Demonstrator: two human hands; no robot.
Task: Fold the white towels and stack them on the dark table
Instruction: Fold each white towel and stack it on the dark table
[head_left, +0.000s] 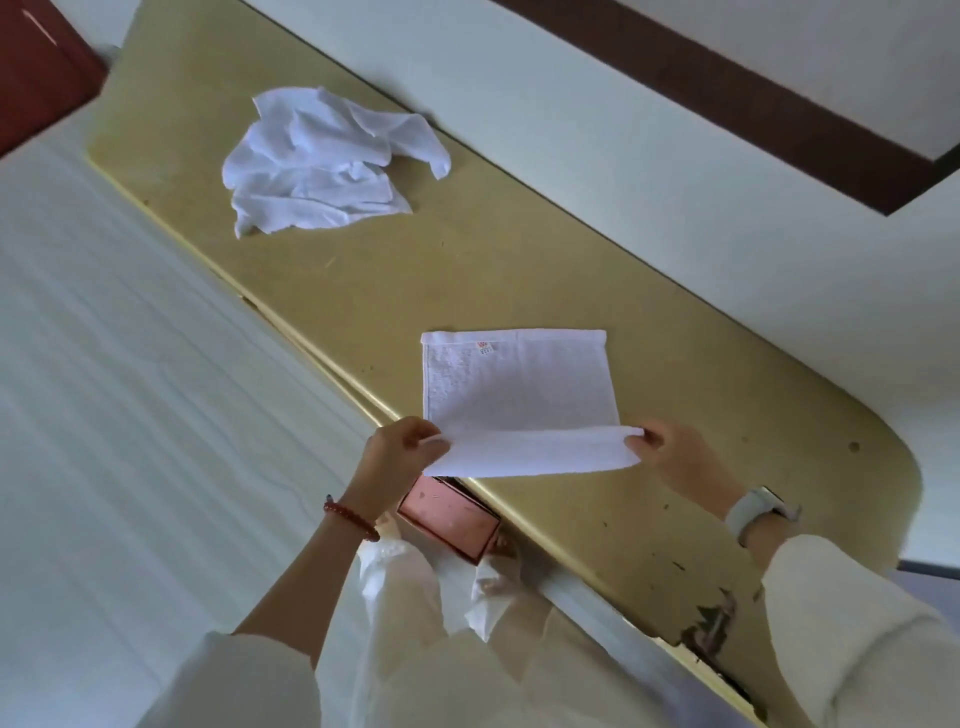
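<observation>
On table (519, 280), both hands pinch towel (519, 395) near corners; small red label (484, 347) unreadable.

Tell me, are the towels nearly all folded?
Not yet. No folded stack shows anywhere. In hand: the left hand and right hand each pinch a near corner of the flat towel, starting its first fold. Left: the crumpled pile farther along the table is untouched.

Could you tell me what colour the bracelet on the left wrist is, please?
Red: the beaded bracelet shows clearly in the head view.
</observation>
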